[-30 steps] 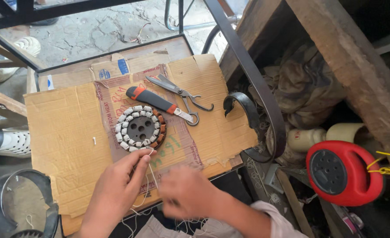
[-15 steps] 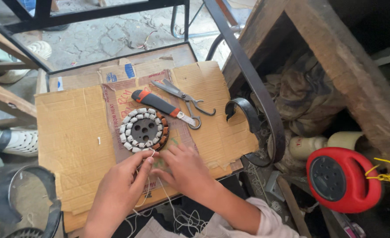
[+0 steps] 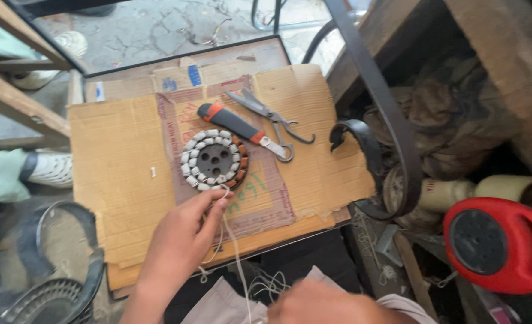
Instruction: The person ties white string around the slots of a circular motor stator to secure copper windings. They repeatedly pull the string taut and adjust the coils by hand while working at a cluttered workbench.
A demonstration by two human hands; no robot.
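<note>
The left hand (image 3: 179, 243) reaches up from the bottom of the view, its fingertips pinched together on a thin white string (image 3: 233, 252) right at the 6 o'clock edge of the round stator (image 3: 214, 159). The string runs down from that pinch toward the right hand (image 3: 329, 303), which sits low at the bottom edge, only partly in view; whether its fingers are closed on the string cannot be told.

The stator lies flat on a sheet of brown cardboard (image 3: 116, 150), its ring of teeth wrapped in white on most of the circle and showing coppery windings from about 2 to 5 o'clock. Just beside it at 1 o'clock lies a utility knife (image 3: 239, 125) with a black and orange handle, and beyond that a pair of metal scissors (image 3: 272, 114), their handles crossing the knife's tip.

At 3 o'clock from the cardboard, a dark curved metal band (image 3: 380, 138) rises past a wooden frame. A red round reel (image 3: 497, 243) rests at 4 o'clock, well apart from the hands. At 8 o'clock, a dark wire fan guard (image 3: 50, 288) lies on the ground.
</note>
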